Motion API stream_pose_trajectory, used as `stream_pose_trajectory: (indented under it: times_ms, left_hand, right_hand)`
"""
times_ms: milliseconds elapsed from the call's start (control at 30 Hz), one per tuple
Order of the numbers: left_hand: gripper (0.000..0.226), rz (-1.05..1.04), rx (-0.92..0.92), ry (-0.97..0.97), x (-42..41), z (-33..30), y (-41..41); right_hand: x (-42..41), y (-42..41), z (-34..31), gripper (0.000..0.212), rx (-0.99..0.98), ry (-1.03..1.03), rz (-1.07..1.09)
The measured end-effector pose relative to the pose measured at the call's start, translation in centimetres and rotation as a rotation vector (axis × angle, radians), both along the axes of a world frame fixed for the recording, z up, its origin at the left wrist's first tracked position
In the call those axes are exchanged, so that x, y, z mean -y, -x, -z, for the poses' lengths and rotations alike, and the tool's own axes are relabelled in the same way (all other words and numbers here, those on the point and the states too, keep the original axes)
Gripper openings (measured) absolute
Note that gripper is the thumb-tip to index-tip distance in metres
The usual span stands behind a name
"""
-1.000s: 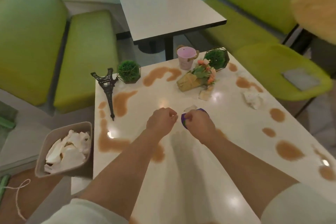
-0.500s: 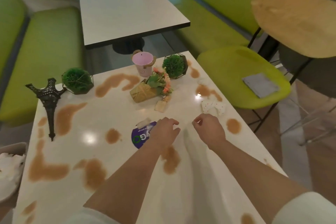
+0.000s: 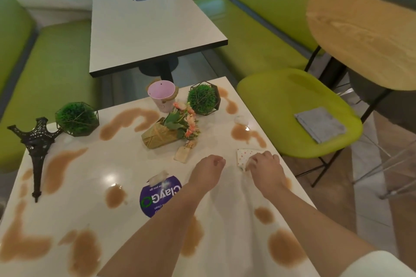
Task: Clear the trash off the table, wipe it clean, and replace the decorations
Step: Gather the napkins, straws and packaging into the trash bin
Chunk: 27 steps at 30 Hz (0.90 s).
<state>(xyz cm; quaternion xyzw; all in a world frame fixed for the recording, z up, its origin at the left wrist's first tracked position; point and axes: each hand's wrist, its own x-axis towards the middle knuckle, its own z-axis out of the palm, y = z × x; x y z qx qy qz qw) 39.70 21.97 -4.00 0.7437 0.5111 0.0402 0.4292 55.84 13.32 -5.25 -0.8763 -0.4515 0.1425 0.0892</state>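
Both forearms reach out over the white table [image 3: 126, 164], which is blotched with brown spills. We see the right hand [image 3: 264, 165] palm-down near the right edge, fingers curled onto a dotted crumpled napkin [image 3: 244, 155]. The left hand [image 3: 208, 170] hovers just beside it, loosely curled, holding nothing. A purple sticker [image 3: 157, 198] lies by the left wrist.

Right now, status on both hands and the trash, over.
Right hand pinching the dotted napkin at the table edge. Left hand loosely curled, holding nothing. Brown spills unwiped; decorations not in the way.
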Motion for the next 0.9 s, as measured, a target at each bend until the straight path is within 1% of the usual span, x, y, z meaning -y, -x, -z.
stream_pose_trajectory:
  times_ms: [67, 167, 200, 233, 267, 333, 400, 500, 633, 733, 800, 867, 900]
  left_hand:
    - [0.047, -0.050, 0.029, 0.084, -0.3, 0.0, -0.7]
    - [0.067, -0.191, 0.170, 0.236, -1.3, -0.3, -2.2]
    - [0.066, -0.256, 0.226, 0.288, -1.7, -0.6, -2.8]
    - [0.059, -0.313, 0.275, 0.318, -2.2, -0.8, -3.3]
    - [0.050, -0.351, 0.302, 0.312, -2.6, -1.0, -3.6]
    - [0.034, -0.403, 0.317, 0.232, -3.5, -1.1, -4.1]
    - [0.022, -0.449, 0.329, 0.169, -4.1, -1.2, -4.3]
    - [0.013, -0.491, 0.381, 0.180, -4.8, -1.4, -4.5]
    - [0.014, -0.492, 0.415, 0.213, -5.5, -1.5, -4.6]
    - [0.014, -0.528, 0.344, 0.183, -6.3, -1.4, -4.5]
    - [0.017, -0.550, 0.297, 0.126, -6.8, -1.2, -4.3]
    - [0.016, -0.556, 0.287, 0.110, -6.9, -1.0, -4.0]
    - [0.013, -0.557, 0.293, 0.123, -6.9, -1.0, -3.9]
  right_hand:
    - [-0.3, 0.2, 0.2, 0.025, -0.064, -0.100, 0.007]
    - [-1.5, 0.5, 0.3, 0.023, -0.174, -0.275, -0.061]
    - [-2.0, 0.6, 0.2, 0.022, -0.234, -0.335, -0.071]
    - [-2.5, 0.7, 0.0, 0.021, -0.303, -0.390, -0.064]
    - [-3.0, 0.7, -0.4, 0.020, -0.369, -0.435, -0.047]
    - [-4.2, 0.4, -1.0, 0.018, -0.444, -0.488, -0.038]
    - [-5.4, 0.1, -1.2, 0.018, -0.458, -0.502, -0.061]
    - [-6.8, -0.3, -1.0, 0.018, -0.471, -0.503, -0.076]
    - [-8.1, -0.7, -1.1, 0.017, -0.516, -0.467, -0.146]
    - [-9.0, -0.8, -1.4, 0.010, -0.572, -0.514, -0.151]
    - [-9.9, -1.4, -1.2, 0.010, -0.527, -0.579, -0.059]
    - [-11.3, -2.6, -0.6, 0.012, -0.396, -0.588, 0.035]
    - [-12.0, -3.3, -0.3, 0.016, -0.296, -0.540, 0.049]
